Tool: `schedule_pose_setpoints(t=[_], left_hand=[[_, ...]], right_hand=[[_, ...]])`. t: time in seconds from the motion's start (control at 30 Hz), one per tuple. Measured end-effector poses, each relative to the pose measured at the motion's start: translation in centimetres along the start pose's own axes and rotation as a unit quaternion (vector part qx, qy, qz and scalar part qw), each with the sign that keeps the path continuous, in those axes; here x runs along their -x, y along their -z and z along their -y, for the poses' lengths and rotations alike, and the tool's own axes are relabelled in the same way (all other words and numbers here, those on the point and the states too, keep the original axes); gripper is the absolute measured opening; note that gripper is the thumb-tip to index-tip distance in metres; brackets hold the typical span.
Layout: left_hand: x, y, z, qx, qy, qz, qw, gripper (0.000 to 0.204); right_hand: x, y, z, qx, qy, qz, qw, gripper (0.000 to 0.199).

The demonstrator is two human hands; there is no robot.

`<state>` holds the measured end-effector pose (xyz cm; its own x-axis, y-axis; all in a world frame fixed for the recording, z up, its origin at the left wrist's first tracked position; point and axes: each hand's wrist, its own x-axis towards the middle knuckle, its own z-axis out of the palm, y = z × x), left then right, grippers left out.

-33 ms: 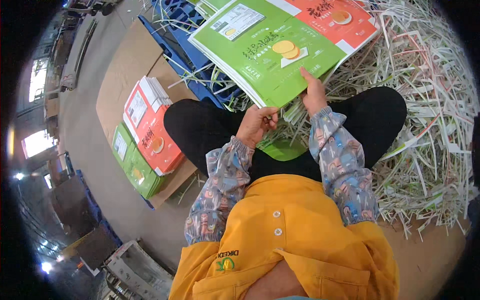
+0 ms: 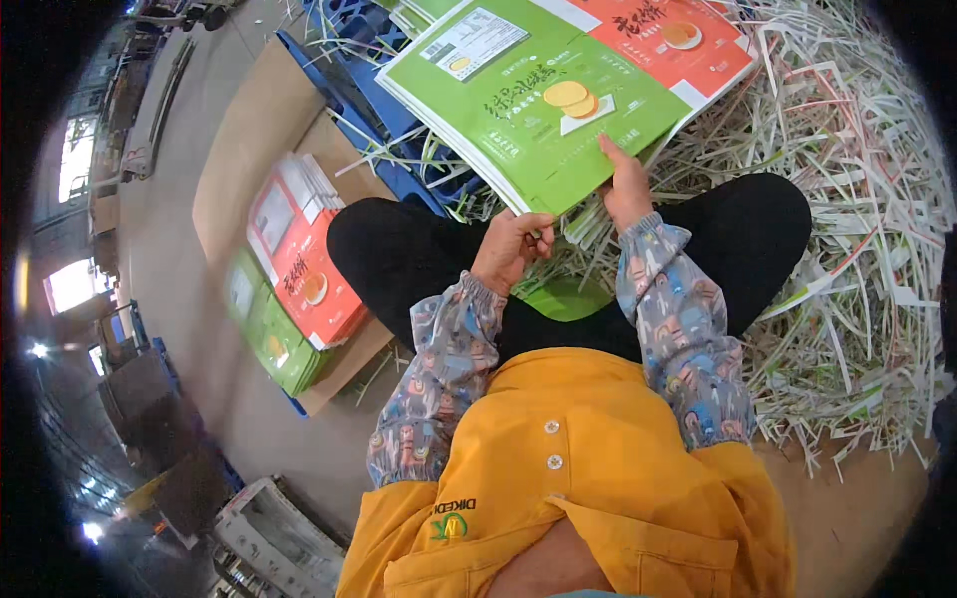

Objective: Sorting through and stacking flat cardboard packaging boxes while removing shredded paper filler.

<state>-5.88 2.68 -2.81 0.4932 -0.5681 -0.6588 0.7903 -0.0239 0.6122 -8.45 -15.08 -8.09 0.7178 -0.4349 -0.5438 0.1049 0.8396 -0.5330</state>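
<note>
A stack of printed cardboard sheets (image 2: 469,110), green in one part and red in the other, spreads in front of me above my crossed legs. My left hand (image 2: 513,249) is closed at the near left corner of the green part, with thumb and curled fingers pinching its edge. On the near right edge, my right hand (image 2: 626,187) grips the same sheets, its thumb on top and its fingers hidden underneath. Below the hands, between my legs, a green piece (image 2: 563,301) shows in part.
Paper strips (image 2: 847,249) form a big heap on the right. A blue pallet (image 2: 374,95) lies beneath the sheets. At the left, stacks of red sheets (image 2: 309,269) and green sheets (image 2: 271,329) rest on brown cardboard (image 2: 249,149); they look hazy. Grey floor (image 2: 159,229) extends beyond.
</note>
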Motion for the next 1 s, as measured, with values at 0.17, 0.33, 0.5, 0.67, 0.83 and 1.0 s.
schedule_pose_setpoints(t=[0.17,0.33,0.5,0.67,0.83,1.0], left_hand=[[0.2,0.3,-0.3,-0.083,0.001,-0.036,0.996,0.009],[0.7,0.1,-0.9,-0.106,0.017,-0.032,0.994,0.01],[1.5,2.1,-1.0,-0.184,0.026,-0.041,0.982,0.01],[2.2,5.3,0.2,-0.349,0.068,-0.052,0.933,0.012],[0.7,7.5,0.4,-0.733,-0.048,-0.083,0.673,0.019],[-0.3,2.0,-0.8,-0.221,-0.172,0.081,0.957,0.032]], right_hand=[[-0.1,0.0,-0.4,0.002,0.013,-0.014,1.0,0.029],[-0.2,0.4,-0.5,0.011,-0.007,-0.012,1.0,0.03],[0.1,0.1,-0.1,0.009,0.021,-0.033,0.999,0.031],[-0.4,1.2,1.6,0.016,0.045,-0.048,0.998,0.032],[0.1,1.3,3.1,0.021,0.053,-0.058,0.997,0.031],[0.1,2.0,3.5,0.019,0.054,-0.059,0.997,0.031]])
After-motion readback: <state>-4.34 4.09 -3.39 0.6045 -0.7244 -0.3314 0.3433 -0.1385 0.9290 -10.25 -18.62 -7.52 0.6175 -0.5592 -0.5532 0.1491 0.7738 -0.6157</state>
